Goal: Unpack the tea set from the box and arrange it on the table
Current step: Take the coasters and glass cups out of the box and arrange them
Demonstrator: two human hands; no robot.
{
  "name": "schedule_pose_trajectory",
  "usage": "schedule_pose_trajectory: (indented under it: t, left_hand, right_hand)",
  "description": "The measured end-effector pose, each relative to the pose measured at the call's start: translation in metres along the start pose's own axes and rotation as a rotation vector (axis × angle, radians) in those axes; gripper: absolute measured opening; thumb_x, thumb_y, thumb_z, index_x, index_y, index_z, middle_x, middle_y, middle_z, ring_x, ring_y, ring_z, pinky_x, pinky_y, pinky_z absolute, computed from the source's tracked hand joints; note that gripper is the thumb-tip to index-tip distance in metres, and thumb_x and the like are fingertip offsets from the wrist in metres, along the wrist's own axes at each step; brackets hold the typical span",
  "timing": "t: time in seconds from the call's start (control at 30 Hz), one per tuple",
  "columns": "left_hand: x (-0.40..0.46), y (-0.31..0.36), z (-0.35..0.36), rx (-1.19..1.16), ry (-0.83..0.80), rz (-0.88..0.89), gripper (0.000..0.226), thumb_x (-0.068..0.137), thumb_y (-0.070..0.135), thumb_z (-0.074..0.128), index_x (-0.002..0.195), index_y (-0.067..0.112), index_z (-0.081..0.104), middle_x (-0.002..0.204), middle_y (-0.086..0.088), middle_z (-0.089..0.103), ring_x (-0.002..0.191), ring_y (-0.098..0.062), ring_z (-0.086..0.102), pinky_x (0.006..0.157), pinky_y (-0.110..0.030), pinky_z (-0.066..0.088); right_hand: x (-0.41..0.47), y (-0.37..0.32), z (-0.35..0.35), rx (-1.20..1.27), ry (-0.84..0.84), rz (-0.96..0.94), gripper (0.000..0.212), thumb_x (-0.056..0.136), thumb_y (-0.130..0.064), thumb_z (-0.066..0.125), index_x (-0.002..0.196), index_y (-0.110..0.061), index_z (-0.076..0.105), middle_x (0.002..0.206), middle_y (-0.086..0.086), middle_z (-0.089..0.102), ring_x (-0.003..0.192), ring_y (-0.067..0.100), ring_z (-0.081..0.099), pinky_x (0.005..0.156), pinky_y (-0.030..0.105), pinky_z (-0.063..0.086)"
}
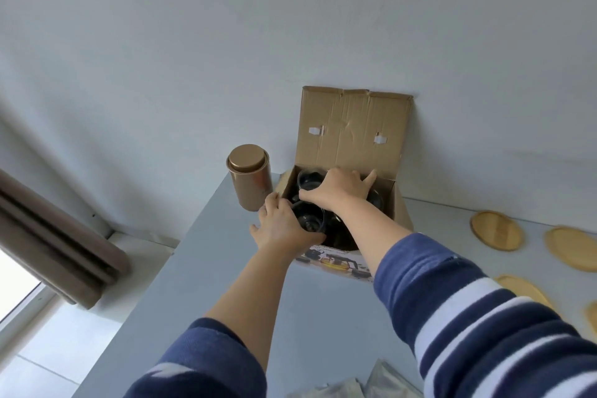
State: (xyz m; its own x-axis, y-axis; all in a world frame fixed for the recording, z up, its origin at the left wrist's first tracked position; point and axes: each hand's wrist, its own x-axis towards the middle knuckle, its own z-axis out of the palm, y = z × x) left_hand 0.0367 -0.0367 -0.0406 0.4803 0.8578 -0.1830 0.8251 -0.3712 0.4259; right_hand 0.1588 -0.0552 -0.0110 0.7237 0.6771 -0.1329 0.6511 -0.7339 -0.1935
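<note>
Cardboard box [400, 213] is seen standing open at the far edge of the grey desk [226, 268], against the wall, with its lid flap [352, 129] raised upright. Dark glass pieces of the tea set are held inside it. A glass cup [310, 218] at the box's near left corner is gripped by the left hand [284, 226], fingers wrapped round its side. The right hand [336, 187] is laid over the pieces deeper in the box, fingers spread wide; whether anything is grasped under it cannot be told. A copper-coloured tin [250, 176] is placed just beside the box, to its left. Round wooden coasters [497, 231] are laid out along the desk's right side.
</note>
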Motion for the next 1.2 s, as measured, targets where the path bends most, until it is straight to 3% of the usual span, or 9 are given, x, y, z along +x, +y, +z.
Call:
schedule_pose_trajectory:
  t: [0.1, 0.17, 0.23, 0.27, 0.33, 0.57, 0.73, 0.93, 1.2]
  left_hand:
    - [-0.004, 0.009, -0.012, 0.017, 0.072, 0.065, 0.091, 0.06, 0.059, 0.072, 0.134, 0.02, 0.037, 0.152, 0.005, 0.024, 0.146, -0.016, 0.014, 0.116, -0.06, 0.007]
    - [-0.008, 0.017, -0.019, 0.018, 0.13, 0.108, 0.088, 0.06, 0.06, 0.071, 0.133, 0.023, 0.037, 0.143, 0.005, 0.036, 0.143, -0.018, 0.019, 0.116, -0.056, 0.01]
    - [-0.012, 0.027, -0.026, -0.029, 0.176, 0.146, 0.085, 0.06, 0.059, 0.07, 0.132, 0.026, 0.038, 0.136, 0.005, 0.045, 0.135, -0.02, 0.031, 0.114, -0.047, 0.021]
    - [-0.015, 0.034, -0.029, -0.058, 0.193, 0.163, 0.083, 0.061, 0.057, 0.071, 0.131, 0.026, 0.039, 0.133, 0.006, 0.048, 0.131, -0.019, 0.036, 0.112, -0.043, 0.026]
    - [-0.021, 0.052, -0.03, -0.092, 0.202, 0.191, 0.081, 0.063, 0.053, 0.073, 0.131, 0.027, 0.038, 0.13, 0.006, 0.051, 0.124, -0.019, 0.044, 0.106, -0.041, 0.036]
    - [-0.043, 0.147, 0.009, -0.273, 0.111, 0.349, 0.081, 0.066, 0.05, 0.077, 0.131, 0.021, 0.039, 0.129, 0.0, 0.045, 0.114, -0.022, 0.053, 0.094, -0.042, 0.05]
    - [-0.059, 0.215, 0.074, -0.367, 0.034, 0.407, 0.079, 0.066, 0.042, 0.079, 0.131, 0.018, 0.042, 0.13, 0.001, 0.045, 0.12, -0.025, 0.048, 0.101, -0.039, 0.043]
    - [-0.059, 0.268, 0.16, -0.441, -0.067, 0.314, 0.084, 0.067, 0.035, 0.08, 0.136, 0.015, 0.038, 0.135, 0.002, 0.045, 0.125, -0.022, 0.043, 0.104, -0.037, 0.042]
    - [-0.029, 0.298, 0.221, -0.426, -0.054, 0.258, 0.084, 0.07, 0.034, 0.081, 0.138, 0.012, 0.036, 0.138, -0.002, 0.043, 0.126, -0.025, 0.043, 0.104, -0.037, 0.041]
  right_hand:
    - [-0.003, 0.009, -0.016, 0.195, 0.035, 0.02, 0.084, 0.06, -0.076, 0.058, 0.116, -0.013, 0.055, 0.109, 0.003, 0.065, 0.109, 0.028, 0.058, 0.105, 0.052, 0.031]
    - [-0.007, 0.02, -0.031, 0.381, 0.058, 0.038, 0.076, 0.059, -0.072, 0.061, 0.105, -0.012, 0.056, 0.09, 0.0, 0.064, 0.086, 0.023, 0.062, 0.082, 0.037, 0.046]
    - [-0.012, 0.038, -0.045, 0.564, 0.07, 0.035, 0.058, 0.063, -0.063, 0.064, 0.091, -0.012, 0.057, 0.076, -0.004, 0.059, 0.067, 0.017, 0.057, 0.059, 0.027, 0.042]
    - [-0.016, 0.05, -0.053, 0.649, 0.074, 0.033, 0.057, 0.066, -0.058, 0.065, 0.097, -0.011, 0.058, 0.083, -0.003, 0.062, 0.072, 0.017, 0.059, 0.058, 0.026, 0.04]
    - [-0.022, 0.077, -0.067, 0.77, 0.121, 0.063, 0.072, 0.065, -0.055, 0.067, 0.119, -0.009, 0.053, 0.11, 0.001, 0.063, 0.095, 0.021, 0.062, 0.065, 0.027, 0.043]
    - [-0.05, 0.212, -0.097, 0.739, 0.259, 0.267, 0.076, 0.07, -0.051, 0.07, 0.125, -0.006, 0.044, 0.123, 0.008, 0.055, 0.109, 0.027, 0.056, 0.071, 0.027, 0.038]
    - [-0.066, 0.315, -0.089, 0.712, 0.334, 0.403, 0.076, 0.069, -0.047, 0.072, 0.124, -0.004, 0.043, 0.126, 0.011, 0.051, 0.11, 0.029, 0.056, 0.075, 0.029, 0.042]
    - [-0.068, 0.417, -0.05, 0.608, 0.292, 0.563, 0.079, 0.068, -0.053, 0.07, 0.125, -0.009, 0.039, 0.125, 0.007, 0.045, 0.102, 0.029, 0.057, 0.077, 0.036, 0.049]
    - [-0.032, 0.474, -0.006, 0.514, 0.3, 0.589, 0.08, 0.069, -0.06, 0.069, 0.124, -0.01, 0.042, 0.124, 0.006, 0.045, 0.101, 0.028, 0.06, 0.075, 0.037, 0.052]
